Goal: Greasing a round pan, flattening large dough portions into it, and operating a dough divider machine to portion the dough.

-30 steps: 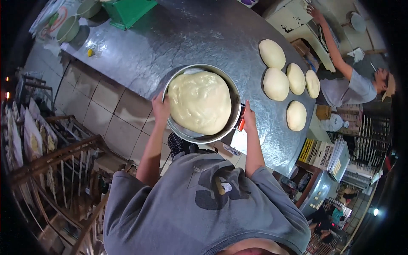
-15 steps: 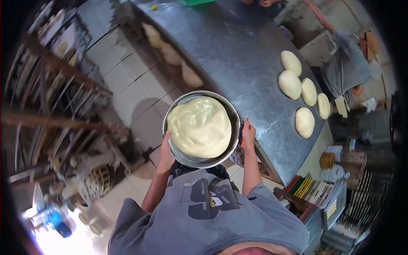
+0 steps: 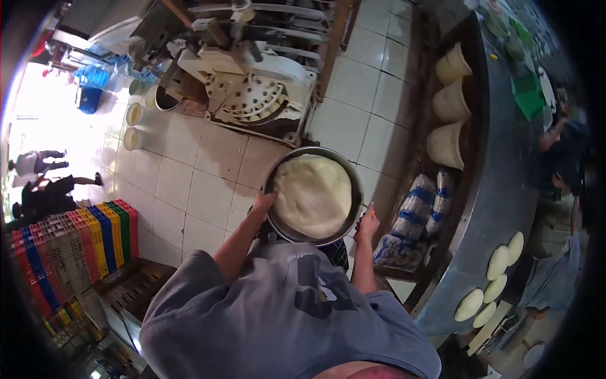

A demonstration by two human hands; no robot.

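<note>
A wide steel bowl (image 3: 357,189) holding one large, smooth, pale mound of dough (image 3: 312,196) is held in front of my body, over the tiled floor. My left hand (image 3: 264,203) grips its left rim, with the thumb beside the dough. On the bowl's right side my right hand (image 3: 367,222) is closed on a handle (image 3: 372,213) with a red-orange part, partly hidden by the fingers.
A cream machine (image 3: 252,95) stands ahead. To my right runs a metal table (image 3: 473,234) with several dough rounds (image 3: 499,262), buckets (image 3: 448,145) and sacks (image 3: 410,215) underneath, and a co-worker (image 3: 549,271) beyond. Stacked crates (image 3: 95,240) are at left, two people (image 3: 44,177) behind them.
I have turned leftward with the bowl still in both hands. The table has shifted to my right side, and the machine, crates and bright opening have come into fuller view.
</note>
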